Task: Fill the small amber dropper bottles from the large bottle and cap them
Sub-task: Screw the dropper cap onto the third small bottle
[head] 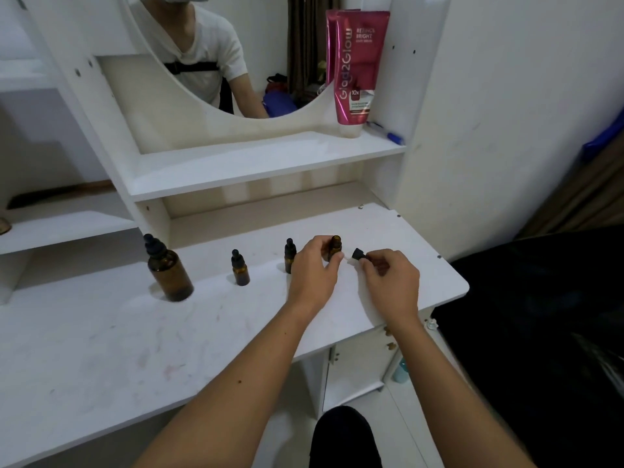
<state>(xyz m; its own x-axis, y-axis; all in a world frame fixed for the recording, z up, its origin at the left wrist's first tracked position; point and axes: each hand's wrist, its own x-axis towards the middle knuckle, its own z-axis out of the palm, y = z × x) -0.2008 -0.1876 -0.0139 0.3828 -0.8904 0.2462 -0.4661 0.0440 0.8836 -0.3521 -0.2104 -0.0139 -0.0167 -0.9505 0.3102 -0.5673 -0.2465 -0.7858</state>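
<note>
A large amber bottle (169, 271) with a black dropper cap stands at the left of the white tabletop (135, 339). Two small capped amber bottles (240, 269) (289, 254) stand to its right. My left hand (312, 270) grips a third small amber bottle (335, 247), which is uncapped and upright. Just right of it, my right hand (388, 282) pinches that bottle's black dropper cap (357, 255), with its glass pipette pointing left toward the bottle. My left hand partly hides the second small capped bottle.
A pink tube (354, 69) and a blue pen (388, 134) sit on the shelf (270, 160) above, under a round mirror. The tabletop's right edge (462, 282) is close to my right hand. A dark surface lies to the right, an open cabinet below.
</note>
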